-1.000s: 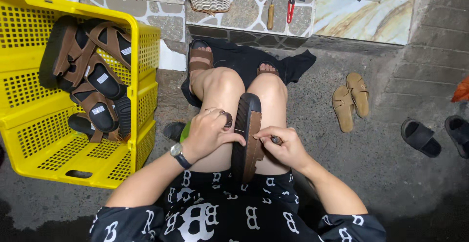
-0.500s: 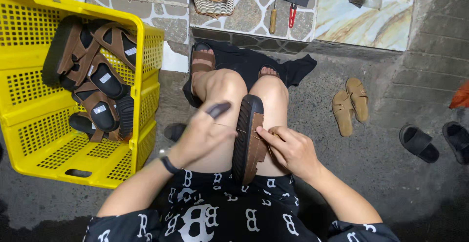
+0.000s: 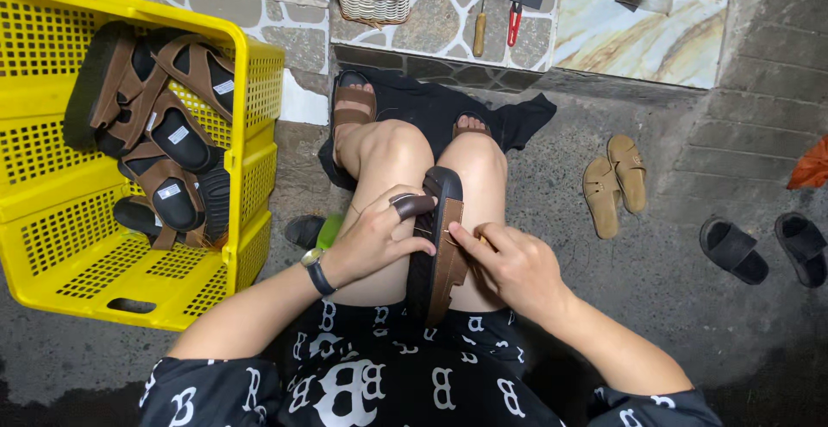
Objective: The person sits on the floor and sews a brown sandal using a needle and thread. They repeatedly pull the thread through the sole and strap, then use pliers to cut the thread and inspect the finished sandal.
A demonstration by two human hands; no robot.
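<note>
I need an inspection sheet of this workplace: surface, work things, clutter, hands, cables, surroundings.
Surface: rough grey concrete floor; the person sits with bare knees up.
Work things: brown sandal with black sole, on edge between the knees.
Clutter: yellow crate with brown sandals; tan slippers; black slippers.
Hands: left hand grips the sandal's sole, a brown guard on one finger; right hand presses the strap side.
Cables: nothing seen.
Surroundings: stone wall, wicker basket, tools on the ledge.
</note>
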